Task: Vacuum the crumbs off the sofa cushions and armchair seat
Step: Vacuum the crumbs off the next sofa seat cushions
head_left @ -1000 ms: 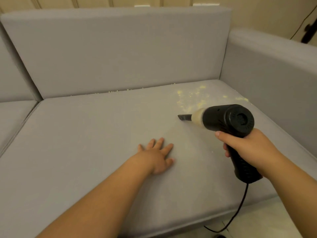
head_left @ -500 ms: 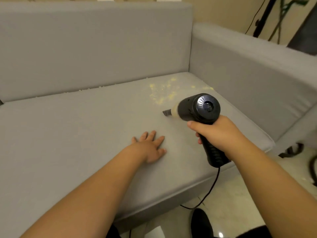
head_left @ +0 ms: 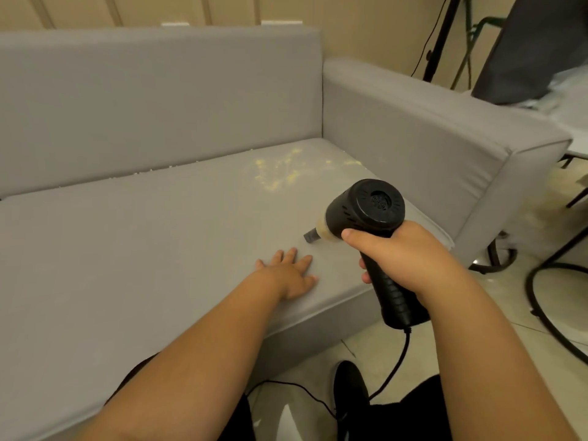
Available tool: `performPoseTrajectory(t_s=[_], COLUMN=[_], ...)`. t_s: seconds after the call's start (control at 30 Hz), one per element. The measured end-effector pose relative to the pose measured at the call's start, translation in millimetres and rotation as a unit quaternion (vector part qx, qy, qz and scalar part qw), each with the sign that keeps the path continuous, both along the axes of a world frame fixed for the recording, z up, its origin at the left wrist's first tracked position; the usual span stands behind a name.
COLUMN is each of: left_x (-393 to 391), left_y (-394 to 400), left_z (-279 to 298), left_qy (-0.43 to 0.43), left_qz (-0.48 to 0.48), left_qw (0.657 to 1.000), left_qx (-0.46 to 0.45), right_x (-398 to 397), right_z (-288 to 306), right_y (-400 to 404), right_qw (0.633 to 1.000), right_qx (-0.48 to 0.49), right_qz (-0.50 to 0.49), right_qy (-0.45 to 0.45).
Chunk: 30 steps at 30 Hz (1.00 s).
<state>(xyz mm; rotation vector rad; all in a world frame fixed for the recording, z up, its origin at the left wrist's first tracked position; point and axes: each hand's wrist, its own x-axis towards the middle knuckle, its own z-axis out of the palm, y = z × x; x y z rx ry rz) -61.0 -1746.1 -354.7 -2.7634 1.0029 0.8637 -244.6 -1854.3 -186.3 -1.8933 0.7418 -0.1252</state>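
Just ahead of the vacuum (head_left: 362,214), bare seat cushion (head_left: 143,249) stretches toward the crumbs (head_left: 280,173).

Grey sofa cushion (head_left: 127,249), yellow crumbs (head_left: 280,173) (black vacuum (head_left: 366,214)).

The seat cushion (head_left: 133,249) lies broad and bare to the left and toward the backrest (head_left: 159,100), so a hand could sweep freely there, while the left hand (head_left: 291,273) lies flat near the front edge, just beside the nozzle of the handheld vacuum (head_left: 366,214) gripped in the right hand (head_left: 404,259). The crumbs (head_left: 280,173) sit in the far right corner, hemmed by the backrest behind and the armrest (head_left: 429,148) on the right (open only from the front and left). The cord (head_left: 394,364) hangs from the handle to the floor.
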Motion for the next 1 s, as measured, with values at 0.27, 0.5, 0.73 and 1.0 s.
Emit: performPoseTrajectory(t_s=[0.27, 0.5, 0.73, 1.0], left_x=[0.9, 2.0, 2.4, 3.2], left_y=[7.5, 0.2, 0.3, 1.2], left_z=[-3.1, -6.2, -7.7, -8.6], left_qy=[-0.006, -0.011, -0.013, -0.006], left_qz=[0.001, 0.0, -0.001, 0.003], left_qw=[1.0, 1.0, 1.0, 1.0], left_qx=[-0.007, -0.014, -0.011, -0.014], right_x=[-9.0, -4.6, 1.7, 24.6], right_z=[-2.0, -26.4, -36.2, -53.4], right_y=[-22.1, -64.1, -78.1, -73.2], right_qw=[0.999, 0.989, 0.993, 0.997], right_qx=[-0.047, -0.065, -0.004, -0.005], right_qz=[-0.026, -0.13, -0.109, -0.077], right_qy=[0.005, -0.03, -0.035, -0.013])
